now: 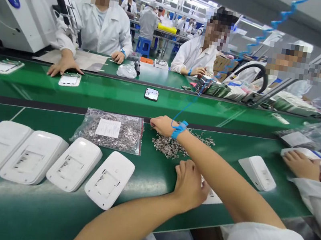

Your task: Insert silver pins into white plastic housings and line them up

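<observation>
My left hand [189, 186] is closed on a white plastic housing [213, 198], mostly hidden behind the hand and my right forearm. Crossing over it, my right arm wears a blue wrist strap [179, 130] with a coiled cord. My right hand [163, 125] is past the far left edge of a loose pile of small metal parts [168, 146], fingers drawn together; whether something is pinched in them I cannot tell. Left of the pile lies a clear bag [128, 133] full of similar metal parts, with a white label.
Several white housings [110, 179] stand in a row at left, and another housing [258, 173] lies at right. A phone [151, 94] rests on the green strip beyond. A co-worker's hand [301, 164] holds a white housing at far right. Other people sit opposite.
</observation>
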Demonstrator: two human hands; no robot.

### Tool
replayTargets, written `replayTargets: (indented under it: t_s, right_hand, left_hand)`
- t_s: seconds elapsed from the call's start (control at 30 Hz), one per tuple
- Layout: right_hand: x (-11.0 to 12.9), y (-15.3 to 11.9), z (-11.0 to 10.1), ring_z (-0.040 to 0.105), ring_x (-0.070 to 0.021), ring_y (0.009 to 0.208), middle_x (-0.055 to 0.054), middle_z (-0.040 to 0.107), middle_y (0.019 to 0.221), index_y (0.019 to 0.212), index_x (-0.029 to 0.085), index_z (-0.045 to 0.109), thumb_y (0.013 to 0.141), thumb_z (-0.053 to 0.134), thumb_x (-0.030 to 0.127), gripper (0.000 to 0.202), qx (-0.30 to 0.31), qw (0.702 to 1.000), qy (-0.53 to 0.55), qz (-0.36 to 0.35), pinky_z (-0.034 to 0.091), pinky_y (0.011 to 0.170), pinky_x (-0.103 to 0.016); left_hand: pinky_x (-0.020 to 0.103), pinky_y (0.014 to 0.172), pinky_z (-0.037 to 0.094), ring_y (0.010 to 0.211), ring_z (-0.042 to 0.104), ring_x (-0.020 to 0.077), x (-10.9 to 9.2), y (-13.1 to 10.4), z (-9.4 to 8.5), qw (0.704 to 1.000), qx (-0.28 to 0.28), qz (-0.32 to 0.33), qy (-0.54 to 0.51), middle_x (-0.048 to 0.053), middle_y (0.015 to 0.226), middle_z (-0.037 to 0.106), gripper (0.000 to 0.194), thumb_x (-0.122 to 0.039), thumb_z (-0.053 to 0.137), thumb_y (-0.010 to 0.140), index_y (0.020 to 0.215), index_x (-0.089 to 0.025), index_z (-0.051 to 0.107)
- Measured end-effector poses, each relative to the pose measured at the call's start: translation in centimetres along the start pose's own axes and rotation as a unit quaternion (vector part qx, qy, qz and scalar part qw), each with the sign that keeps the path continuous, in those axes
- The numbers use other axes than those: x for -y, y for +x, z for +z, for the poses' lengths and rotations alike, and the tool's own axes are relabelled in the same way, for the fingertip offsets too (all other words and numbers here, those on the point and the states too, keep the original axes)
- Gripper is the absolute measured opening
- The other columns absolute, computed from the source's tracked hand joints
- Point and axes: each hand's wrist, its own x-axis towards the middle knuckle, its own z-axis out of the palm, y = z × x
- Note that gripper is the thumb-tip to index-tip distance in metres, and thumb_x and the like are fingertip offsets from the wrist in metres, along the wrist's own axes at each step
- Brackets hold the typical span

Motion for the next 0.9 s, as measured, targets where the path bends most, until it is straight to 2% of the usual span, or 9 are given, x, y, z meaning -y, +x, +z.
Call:
replayTargets:
  t_s: [0.13,0.27,0.33,0.4,0.5,0.6,0.67,0.77,0.9]
  right_hand:
    - [-0.1,-1.2,0.0,0.064,-0.0227,0.092,-0.012,0.071,0.105,0.105,0.016,0.065,0.088,0.053,0.014,0.021,-0.015,1.000,0.024,-0.003,0.042,0.077,-0.030]
    - [0.1,-1.6,-0.5,0.063,-0.0217,0.089,-0.012,0.070,0.102,0.099,0.014,0.068,0.085,0.053,0.016,0.020,-0.067,0.995,0.070,-0.020,0.044,0.079,-0.030]
    - [0.3,-2.2,-0.9,0.063,-0.0210,0.086,-0.011,0.072,0.098,0.095,0.013,0.070,0.083,0.052,0.014,0.022,-0.093,0.989,0.112,-0.012,0.045,0.079,-0.030]
    - [0.4,-3.3,-1.5,0.064,-0.0191,0.080,-0.008,0.074,0.090,0.093,0.014,0.071,0.080,0.052,0.013,0.023,-0.125,0.978,0.166,0.011,0.046,0.075,-0.028]
    - [0.1,-6.6,-2.4,0.063,-0.0155,0.068,-0.004,0.073,0.077,0.090,0.015,0.072,0.079,0.052,0.015,0.022,-0.177,0.954,0.237,0.050,0.046,0.067,-0.026]
    - [-0.2,-11.2,-2.7,0.063,-0.0146,0.065,-0.003,0.073,0.075,0.090,0.016,0.073,0.079,0.054,0.018,0.022,-0.211,0.947,0.234,0.064,0.046,0.065,-0.025]
    - [0.0,-14.3,-2.6,0.064,-0.0151,0.067,-0.004,0.074,0.078,0.092,0.017,0.074,0.082,0.053,0.019,0.023,-0.218,0.953,0.201,0.062,0.047,0.066,-0.026]
    - [0.8,-18.1,-2.2,0.066,-0.0161,0.071,-0.005,0.075,0.083,0.098,0.019,0.074,0.087,0.051,0.019,0.025,-0.211,0.962,0.165,0.054,0.048,0.067,-0.027]
    - [1.7,-21.0,-1.6,0.066,-0.0169,0.073,-0.006,0.074,0.084,0.102,0.019,0.072,0.093,0.049,0.019,0.025,-0.198,0.969,0.134,0.056,0.049,0.067,-0.027]
  left_hand:
    - [0.048,0.083,0.043,0.101,0.045,0.0300,-0.1,0.1,-0.1,1.000,0.008,-0.001,0.006,0.012,0.110,0.052,0.022,-0.024,0.057,0.082,0.103,-0.018,0.053]
    - [0.047,0.082,0.043,0.101,0.047,0.0298,0.0,0.0,-0.1,1.000,-0.002,0.002,0.004,0.012,0.107,0.053,0.018,-0.024,0.057,0.083,0.099,-0.019,0.052]
    - [0.047,0.083,0.044,0.102,0.047,0.0296,0.1,0.0,-0.1,1.000,-0.015,0.000,-0.019,0.011,0.108,0.054,0.018,-0.023,0.059,0.082,0.098,-0.020,0.051]
    - [0.046,0.085,0.044,0.103,0.048,0.0279,0.2,0.1,-0.1,0.996,-0.055,-0.013,-0.068,0.010,0.107,0.055,0.019,-0.021,0.060,0.081,0.097,-0.021,0.050]
    - [0.042,0.087,0.045,0.098,0.051,0.0230,0.5,0.8,-0.1,0.971,-0.174,-0.028,-0.161,0.008,0.099,0.054,0.017,-0.016,0.056,0.084,0.097,-0.021,0.047]
    - [0.037,0.085,0.047,0.090,0.051,0.0195,1.0,1.7,-0.2,0.933,-0.268,-0.028,-0.239,0.006,0.093,0.052,0.009,-0.020,0.048,0.092,0.101,-0.020,0.047]
    - [0.035,0.082,0.048,0.085,0.053,0.0181,1.4,2.2,-0.3,0.916,-0.287,-0.043,-0.277,0.006,0.091,0.053,0.016,-0.029,0.047,0.096,0.109,-0.020,0.047]
    - [0.033,0.080,0.048,0.084,0.056,0.0177,1.7,2.6,-0.3,0.909,-0.288,-0.048,-0.299,0.006,0.093,0.058,0.031,-0.039,0.047,0.098,0.121,-0.019,0.048]
    - [0.031,0.077,0.048,0.082,0.058,0.0166,1.5,2.6,-0.6,0.918,-0.279,0.006,-0.281,0.006,0.091,0.062,0.021,-0.038,0.050,0.097,0.107,-0.020,0.057]
